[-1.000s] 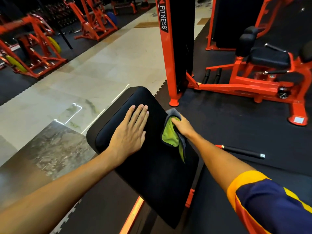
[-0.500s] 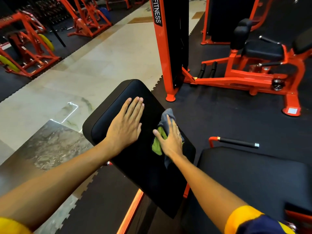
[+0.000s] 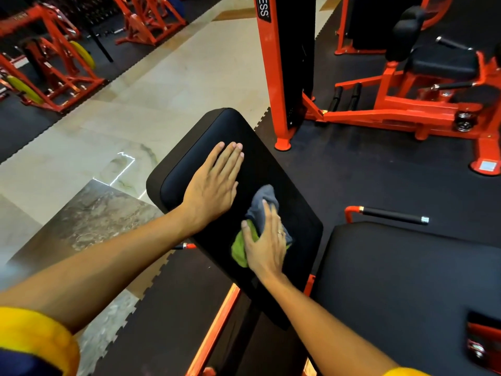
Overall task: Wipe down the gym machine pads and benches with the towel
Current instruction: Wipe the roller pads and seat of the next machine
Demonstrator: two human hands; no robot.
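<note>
While the towel [image 3: 261, 208] is pressed onto the black padded bench [image 3: 214, 128], it is found about midway along the bench, nearer the right edge than the left. It is bunched, with a grey fold showing beyond the fingertips and a green fold under the thumb. The right hand [image 3: 267, 245] is laid over it with fingers nearly straight and the thumb spread. Nothing is pinched, and the cloth appears to be pinned by the palm and fingers. The left hand [image 3: 214, 185] is rested flat, fingers straight, on the bare padding toward the left edge, just beside the towel but apart from it, apparently to steady the bench.

The towel is judged to be light, soft and limp, so it can be expected to crumple and slide on the smooth covering rather than hold a shape. It would best be worked by flat pressure through the middle of the bunch, or gathered at its thicker grey fold if it must be lifted. The far corners of the bench are not covered by the cloth, and a second padded seat [image 3: 393, 280] at the right is judged to be left for wiping.
</note>
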